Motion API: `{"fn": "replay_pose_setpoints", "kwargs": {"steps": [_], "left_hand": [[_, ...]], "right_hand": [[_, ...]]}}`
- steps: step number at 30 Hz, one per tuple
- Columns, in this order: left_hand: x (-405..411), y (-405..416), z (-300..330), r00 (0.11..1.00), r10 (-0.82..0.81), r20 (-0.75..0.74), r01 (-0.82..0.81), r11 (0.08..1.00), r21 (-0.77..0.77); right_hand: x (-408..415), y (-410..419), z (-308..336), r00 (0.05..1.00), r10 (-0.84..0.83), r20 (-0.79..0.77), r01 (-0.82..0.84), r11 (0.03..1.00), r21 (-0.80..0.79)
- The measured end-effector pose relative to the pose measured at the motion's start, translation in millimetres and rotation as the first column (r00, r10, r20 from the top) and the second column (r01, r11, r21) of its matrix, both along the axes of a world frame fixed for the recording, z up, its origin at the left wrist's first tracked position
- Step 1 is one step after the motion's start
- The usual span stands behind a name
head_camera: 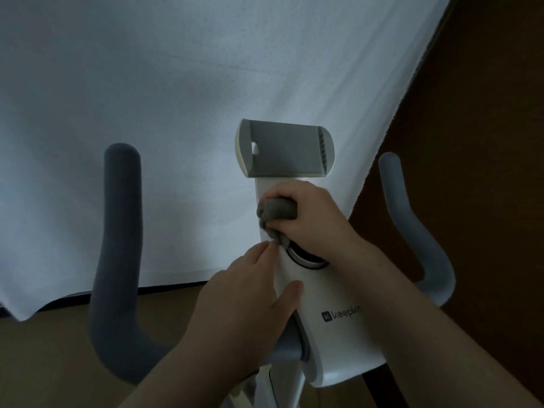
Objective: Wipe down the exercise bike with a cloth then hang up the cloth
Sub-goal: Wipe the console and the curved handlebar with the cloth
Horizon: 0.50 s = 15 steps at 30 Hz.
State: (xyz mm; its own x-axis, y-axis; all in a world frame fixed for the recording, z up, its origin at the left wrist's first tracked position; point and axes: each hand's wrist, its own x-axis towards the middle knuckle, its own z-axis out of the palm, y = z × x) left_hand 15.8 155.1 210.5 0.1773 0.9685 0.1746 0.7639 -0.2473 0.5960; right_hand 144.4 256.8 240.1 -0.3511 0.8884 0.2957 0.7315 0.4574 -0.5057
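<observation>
The right hand [312, 219] is curled tight around a bunched grey cloth [275, 214] and presses it on the white middle part of the exercise bike [321, 293]. Its arm comes up from the bottom right, with the wrist bent in toward the bike. The left hand [250, 295] holds nothing. Its fingers are straight, and they lie flat on the left edge of the white part, just below the cloth, with the thumb on the front. The white part is long and runs from near the person up and away, to a grey holder [284, 148] at its top. A dark handlebar [117, 260] curves up on the left and a lighter one [412, 231] on the right. Behind hangs a white sheet [176, 83].
</observation>
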Motion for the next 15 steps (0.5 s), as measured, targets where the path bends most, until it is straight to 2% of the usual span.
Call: {"fn": "replay_pose_setpoints", "kwargs": {"steps": [4, 10, 15], "left_hand": [[-3, -3, 2, 1.0, -0.001, 0.017, 0.002, 0.999, -0.034], [-5, -6, 5, 0.998, 0.01, 0.06, -0.005, 0.995, -0.096], [-3, -2, 2, 0.997, -0.008, 0.08, 0.018, 0.993, -0.12]], "right_hand": [[6, 8, 0, 0.998, -0.054, 0.029, 0.055, 0.998, -0.007], [36, -2, 11, 0.96, -0.263, 0.092, 0.27, 0.96, -0.072], [-2, -26, -3, 0.959, -0.241, 0.148, 0.242, 0.97, 0.015]]}}
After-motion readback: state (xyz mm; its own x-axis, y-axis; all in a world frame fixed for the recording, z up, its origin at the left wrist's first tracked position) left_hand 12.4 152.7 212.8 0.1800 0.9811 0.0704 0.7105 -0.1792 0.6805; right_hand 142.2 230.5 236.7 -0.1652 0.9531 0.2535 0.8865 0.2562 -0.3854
